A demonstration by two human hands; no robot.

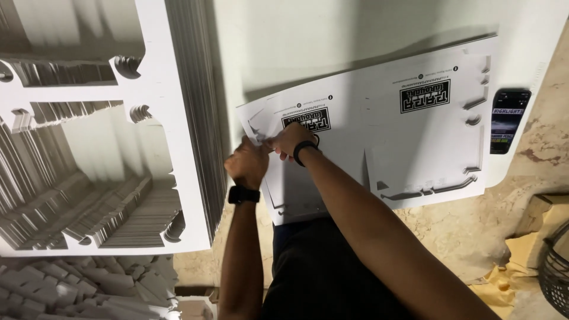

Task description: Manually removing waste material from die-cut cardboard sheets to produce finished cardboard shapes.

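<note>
Both forearms are seen closest, over a dark-clothed lap; each wrist carries a black band; left hand (pixel 248 161) and right hand (pixel 290 140) are met at the near-left corner of a white die-cut cardboard sheet with black printed logo blocks (pixel 409 142); left-hand fingers are curled closed, pinching the sheet's torn-looking corner tab; right-hand fingers are closed on the same corner, just beside the left; exact grip point is hidden by the knuckles; sheet is lying flat on a white table (pixel 284 41), its near edge hanging over the lap; a black smartphone with lit screen (pixel 508 120) is laid on the table just beside the sheet's right edge; a tall stack of white cut-out cardboard frames (pixel 178 89) is stood at left, edge against the table; loose white cardboard offcuts (pixel 83 290) are piled below it; beige stone floor (pixel 474 231) is seen at right.
</note>
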